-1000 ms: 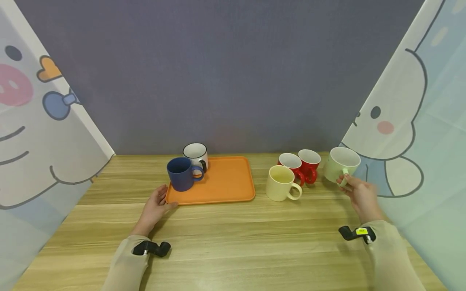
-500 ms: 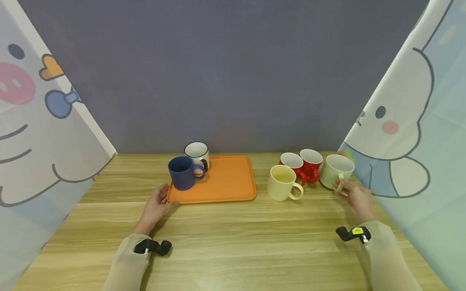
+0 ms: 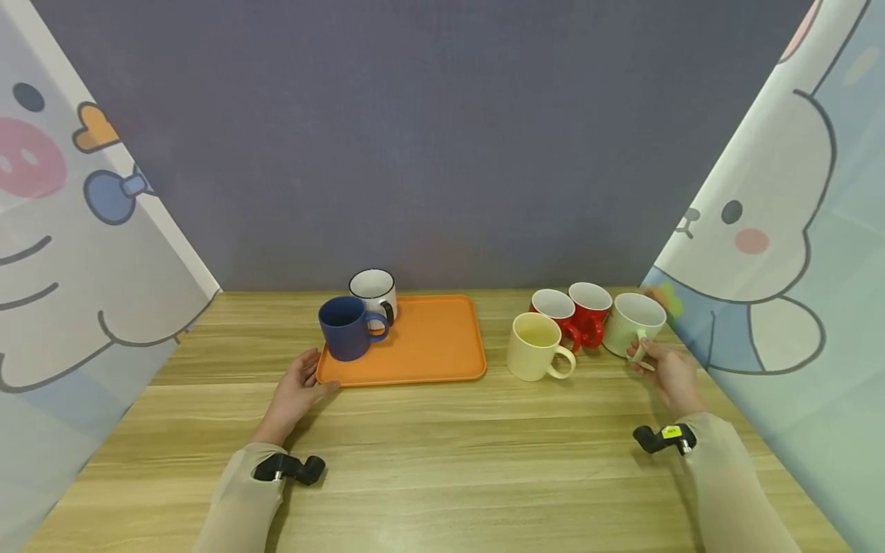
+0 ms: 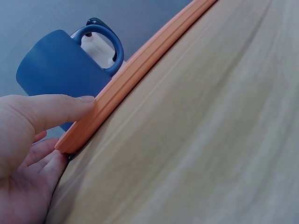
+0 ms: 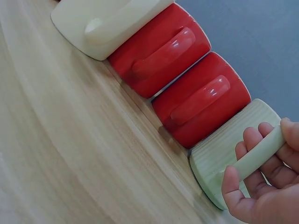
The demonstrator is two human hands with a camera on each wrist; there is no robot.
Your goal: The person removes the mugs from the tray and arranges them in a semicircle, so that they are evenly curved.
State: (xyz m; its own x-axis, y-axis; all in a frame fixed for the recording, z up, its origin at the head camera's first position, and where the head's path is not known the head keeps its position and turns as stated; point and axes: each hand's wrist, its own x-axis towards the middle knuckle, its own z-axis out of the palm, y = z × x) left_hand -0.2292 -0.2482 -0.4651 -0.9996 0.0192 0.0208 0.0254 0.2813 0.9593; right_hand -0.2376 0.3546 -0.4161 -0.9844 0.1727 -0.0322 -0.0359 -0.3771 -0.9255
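At the right of the head view my right hand [image 3: 674, 378] holds the handle of a pale green ribbed mug [image 3: 622, 329]. The right wrist view shows fingers and thumb around that handle, with the mug [image 5: 229, 147] upright on the table against a red mug [image 5: 203, 100]. My left hand [image 3: 293, 393] holds the front left corner of an orange tray [image 3: 435, 338], thumb on its front edge and fingertips at its side. On the tray's left part stand a dark blue mug [image 3: 343, 338] and, behind it, a white black-rimmed mug [image 3: 373, 288].
Between tray and green mug, a pale yellow mug [image 3: 528, 357] stands in front of two red mugs, one [image 3: 546, 307] partly hidden, the other [image 3: 586, 316] beside it. A grey wall [image 3: 442, 153] closes the back of the wooden table [image 3: 442, 461]; printed cloths hang at both sides.
My right hand has brought the green mug left and down to the table, beside the red mugs. My left hand, the tray and its mugs stay in place.
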